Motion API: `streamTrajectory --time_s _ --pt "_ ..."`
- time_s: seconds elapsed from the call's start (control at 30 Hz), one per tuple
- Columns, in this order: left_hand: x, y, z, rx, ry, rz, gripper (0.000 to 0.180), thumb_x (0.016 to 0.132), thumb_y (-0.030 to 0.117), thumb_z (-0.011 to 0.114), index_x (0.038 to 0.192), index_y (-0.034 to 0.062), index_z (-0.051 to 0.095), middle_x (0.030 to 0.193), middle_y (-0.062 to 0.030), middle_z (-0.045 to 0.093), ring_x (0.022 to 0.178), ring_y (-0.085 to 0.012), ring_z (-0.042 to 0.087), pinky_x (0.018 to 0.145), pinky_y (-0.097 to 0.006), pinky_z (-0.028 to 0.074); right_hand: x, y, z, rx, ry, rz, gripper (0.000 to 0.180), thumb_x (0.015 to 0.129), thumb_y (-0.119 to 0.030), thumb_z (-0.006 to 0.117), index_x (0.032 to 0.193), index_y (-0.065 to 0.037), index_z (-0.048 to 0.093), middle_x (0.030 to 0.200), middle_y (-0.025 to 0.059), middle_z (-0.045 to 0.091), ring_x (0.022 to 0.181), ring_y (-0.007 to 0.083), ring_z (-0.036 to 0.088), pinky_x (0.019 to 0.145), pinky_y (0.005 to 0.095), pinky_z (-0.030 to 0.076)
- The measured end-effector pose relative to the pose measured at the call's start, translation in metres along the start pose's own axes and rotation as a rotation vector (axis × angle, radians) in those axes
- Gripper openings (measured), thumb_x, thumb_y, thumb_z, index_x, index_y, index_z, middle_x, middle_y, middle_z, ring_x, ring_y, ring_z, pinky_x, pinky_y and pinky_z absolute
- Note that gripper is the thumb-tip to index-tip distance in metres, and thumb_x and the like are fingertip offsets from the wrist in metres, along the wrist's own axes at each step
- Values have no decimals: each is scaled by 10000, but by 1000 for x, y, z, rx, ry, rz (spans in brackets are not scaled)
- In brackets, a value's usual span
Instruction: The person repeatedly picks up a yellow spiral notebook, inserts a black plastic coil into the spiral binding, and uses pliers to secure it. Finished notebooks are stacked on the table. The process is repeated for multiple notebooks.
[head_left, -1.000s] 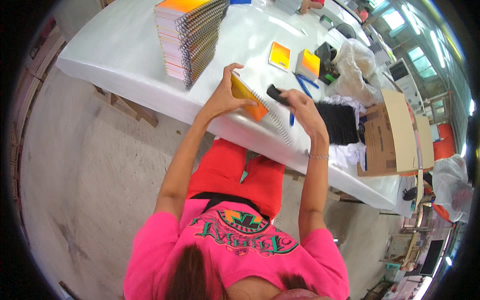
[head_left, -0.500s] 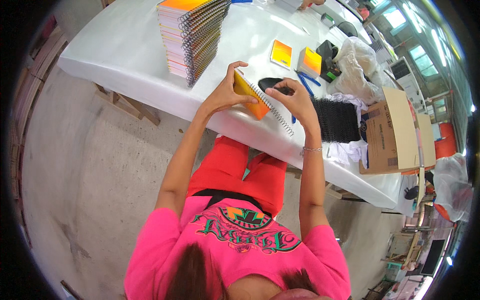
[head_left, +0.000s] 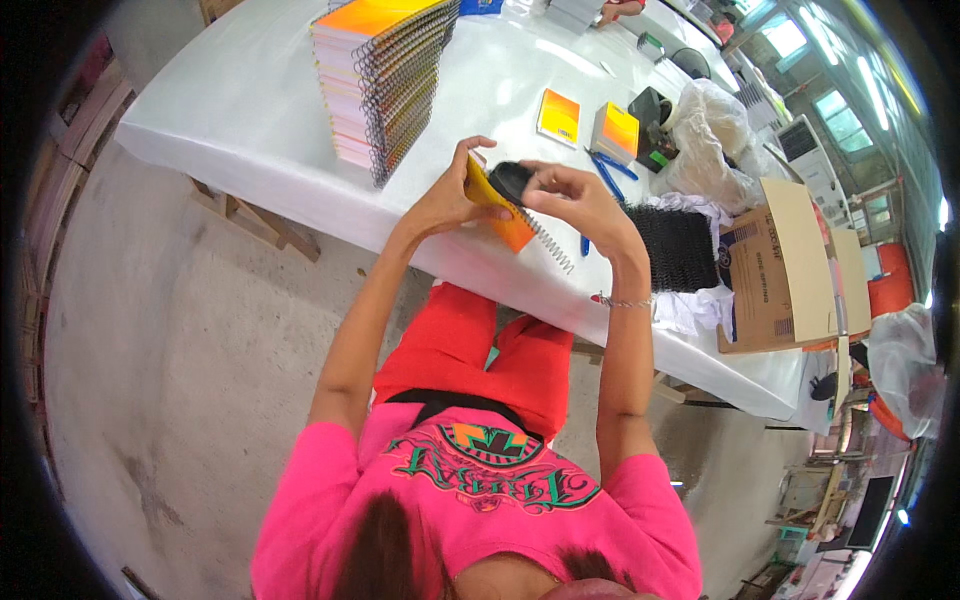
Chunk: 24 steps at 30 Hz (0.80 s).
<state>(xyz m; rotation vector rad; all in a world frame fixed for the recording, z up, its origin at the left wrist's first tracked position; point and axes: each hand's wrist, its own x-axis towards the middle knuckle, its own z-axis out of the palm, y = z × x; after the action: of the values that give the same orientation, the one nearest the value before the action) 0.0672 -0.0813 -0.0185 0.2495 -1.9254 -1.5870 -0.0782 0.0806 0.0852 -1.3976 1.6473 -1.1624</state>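
Note:
My left hand grips a small yellow-orange notebook, tilted above the table's near edge, thumb on the front cover and fingers behind. A metal spiral coil runs along the notebook's right edge, and its loose end sticks out past the lower corner. Beside the upper part of that edge is a dark, rounded black object of a kind I cannot make out. My right hand is closed with curled fingers at this object's right side. The fingertips are partly hidden, so their exact contact is unclear.
A tall stack of spiral notebooks stands at the left. Beyond my hands are an orange card-like booklet, a small booklet pile and blue pliers. Black coils and an open cardboard box are at right.
The black object now shows further left, against the notebook's coiled edge. My right hand has shifted slightly left with its fingers more curled. Less coil sticks out below the notebook.

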Motion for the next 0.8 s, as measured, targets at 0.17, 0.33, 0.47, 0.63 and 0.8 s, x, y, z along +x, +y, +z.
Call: streamTrajectory --time_s 0.17,0.33,0.47,0.63,0.8 --pt "-3 6 4 34 -37 -20 1052 609 240 948 1424 147 291 1064 -90 489 1027 -224 506 948 -336 423 38 14 -12 -412 132 269 331 867 -312 749 945 8 711 1084 102 676 927 143 615 816 286 487" --pt "2 3 3 -90 -59 -28 1050 628 208 939 1440 139 277 1114 -93 514 1079 -220 509 982 -349 411 32 10 -13 -72 21 178 356 896 -351 726 964 -3 701 929 20 657 875 89 567 759 239 445" --pt "-3 2 4 -94 -55 2 1040 642 200 928 1447 135 273 1166 -119 524 1119 -230 512 1001 -345 410 29 8 -7 -148 62 159 335 871 -349 758 941 -28 698 911 -18 623 836 67 534 740 218 425" --pt "6 9 1 -102 -20 16 989 668 190 910 1435 126 288 1160 -128 524 1123 -227 514 996 -349 421 37 13 0 -172 114 234 343 852 -368 774 925 -40 703 901 -18 623 789 57 528 710 211 419" --pt "-3 -2 23 -45 159 37 737 802 234 814 1359 82 356 1217 -142 501 1152 -251 511 1000 -367 417 39 67 -12 -380 522 -123 512 800 -354 792 1168 -34 637 1250 211 605 1209 342 546 1032 396 413"
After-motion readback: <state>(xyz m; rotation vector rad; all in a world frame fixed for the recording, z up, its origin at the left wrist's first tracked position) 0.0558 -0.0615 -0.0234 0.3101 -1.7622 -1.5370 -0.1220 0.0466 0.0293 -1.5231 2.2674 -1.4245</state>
